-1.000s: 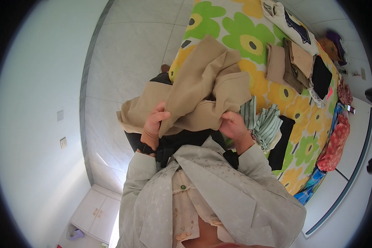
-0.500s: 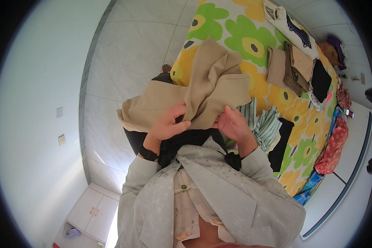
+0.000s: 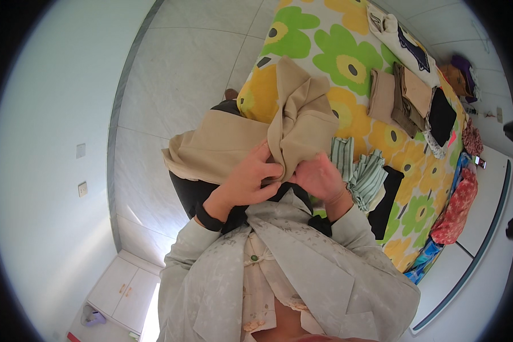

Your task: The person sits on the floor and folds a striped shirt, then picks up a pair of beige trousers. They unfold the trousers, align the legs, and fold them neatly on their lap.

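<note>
A plain tan garment of smooth cloth lies across my lap; folds hide its cut. Its right part is bunched into deep creases and reaches over the edge of the bed. With thumb and fingers my left hand pinches the garment's near edge. Close beside it on the right, my right hand is closed at the same edge, its fingertips partly hidden and slightly blurred. The two hands are only a short gap apart.
The bed has a flowered cover. Green striped cloth and a black cloth lie to my right. Beyond are folded brown clothes, a black folded piece and a white garment. A red patterned bundle lies at the far edge.
My left hand has moved right along the garment's near edge, closer to my right hand. The bunched cloth between them is gathered more narrowly, and its right corner has drawn in.
</note>
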Demonstrator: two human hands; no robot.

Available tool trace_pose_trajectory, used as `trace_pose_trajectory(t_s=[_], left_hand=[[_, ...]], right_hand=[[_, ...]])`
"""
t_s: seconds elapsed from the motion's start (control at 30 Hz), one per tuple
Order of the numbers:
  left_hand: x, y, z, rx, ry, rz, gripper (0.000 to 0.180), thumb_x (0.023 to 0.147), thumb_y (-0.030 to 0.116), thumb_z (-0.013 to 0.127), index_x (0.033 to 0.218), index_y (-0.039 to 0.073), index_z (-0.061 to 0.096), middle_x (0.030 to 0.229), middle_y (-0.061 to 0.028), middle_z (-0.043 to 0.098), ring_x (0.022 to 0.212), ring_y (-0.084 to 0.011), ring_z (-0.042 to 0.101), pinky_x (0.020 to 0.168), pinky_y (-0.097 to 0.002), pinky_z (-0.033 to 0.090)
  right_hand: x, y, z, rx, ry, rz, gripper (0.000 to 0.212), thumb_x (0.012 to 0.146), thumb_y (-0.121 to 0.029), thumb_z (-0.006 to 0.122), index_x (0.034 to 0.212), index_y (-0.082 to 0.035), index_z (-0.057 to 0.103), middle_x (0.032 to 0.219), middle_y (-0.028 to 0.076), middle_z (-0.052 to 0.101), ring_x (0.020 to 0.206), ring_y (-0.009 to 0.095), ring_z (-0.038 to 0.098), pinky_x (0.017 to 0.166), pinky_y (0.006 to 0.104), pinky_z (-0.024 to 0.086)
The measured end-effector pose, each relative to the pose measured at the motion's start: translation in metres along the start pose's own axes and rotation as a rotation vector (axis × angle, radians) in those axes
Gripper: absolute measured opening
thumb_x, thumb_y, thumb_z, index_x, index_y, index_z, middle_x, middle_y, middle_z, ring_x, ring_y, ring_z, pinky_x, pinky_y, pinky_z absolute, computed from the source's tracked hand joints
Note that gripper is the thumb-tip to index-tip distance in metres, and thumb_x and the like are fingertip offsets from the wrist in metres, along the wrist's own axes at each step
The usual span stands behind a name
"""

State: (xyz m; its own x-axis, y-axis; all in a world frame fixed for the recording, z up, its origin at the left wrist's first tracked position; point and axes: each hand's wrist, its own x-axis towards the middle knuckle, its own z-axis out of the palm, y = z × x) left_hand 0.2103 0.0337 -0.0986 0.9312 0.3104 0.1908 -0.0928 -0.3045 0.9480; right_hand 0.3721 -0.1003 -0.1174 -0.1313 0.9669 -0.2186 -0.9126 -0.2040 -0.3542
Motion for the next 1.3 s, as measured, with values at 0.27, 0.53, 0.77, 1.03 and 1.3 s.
trace_pose_trajectory(t_s=[0.27,0.53,0.77,1.03,1.3], left_hand=[[-0.010,-0.002,0.027,0.179,0.266,-0.353,0.022,0.071,0.007,0.066,0.077,0.002,0.045,0.091,-0.0149,0.047,0.085,-0.0330,0.048,0.072,-0.0337,0.041],[-0.047,-0.027,-0.011,-0.736,0.278,-0.623,0.016,0.086,0.007,0.053,0.101,0.000,0.055,0.093,-0.0033,0.057,0.082,-0.0157,0.054,0.073,-0.0269,0.044],[-0.082,-0.048,-0.013,-1.409,0.572,-0.440,0.048,0.089,0.009,0.050,0.134,-0.004,0.040,0.131,-0.0157,0.052,0.118,-0.0256,0.053,0.103,-0.0367,0.042],[-0.101,-0.068,-0.006,-1.487,0.656,-0.475,0.053,0.091,0.010,0.049,0.141,-0.001,0.032,0.140,-0.0159,0.044,0.127,-0.0277,0.046,0.108,-0.0414,0.037],[-0.088,-0.052,-0.008,-1.320,0.624,-0.542,0.042,0.090,0.008,0.048,0.131,-0.002,0.041,0.132,-0.0161,0.050,0.119,-0.0260,0.051,0.101,-0.0384,0.042]], right_hand=[[0.012,0.012,0.029,0.029,0.003,-0.003,0.057,0.100,-0.032,0.039,0.148,-0.012,0.016,0.148,0.004,0.028,0.134,0.020,0.032,0.105,0.0397,0.036],[0.025,0.000,-0.024,-0.691,0.367,-0.095,0.046,0.091,-0.006,0.055,0.136,-0.006,0.047,0.126,0.004,0.053,0.120,0.017,0.047,0.100,0.0312,0.039],[0.057,-0.015,-0.042,-1.020,0.400,-0.345,0.032,0.092,-0.010,0.056,0.123,-0.007,0.058,0.111,0.000,0.056,0.099,0.009,0.052,0.085,0.0250,0.043],[0.039,0.026,-0.050,-0.945,0.380,-0.149,0.014,0.092,-0.015,0.059,0.096,-0.002,0.062,0.081,-0.004,0.058,0.073,0.003,0.051,0.066,0.0186,0.042],[0.037,0.024,-0.049,-0.961,0.287,0.056,0.019,0.092,-0.021,0.061,0.098,-0.003,0.061,0.084,-0.003,0.059,0.076,0.004,0.053,0.068,0.0205,0.045]])
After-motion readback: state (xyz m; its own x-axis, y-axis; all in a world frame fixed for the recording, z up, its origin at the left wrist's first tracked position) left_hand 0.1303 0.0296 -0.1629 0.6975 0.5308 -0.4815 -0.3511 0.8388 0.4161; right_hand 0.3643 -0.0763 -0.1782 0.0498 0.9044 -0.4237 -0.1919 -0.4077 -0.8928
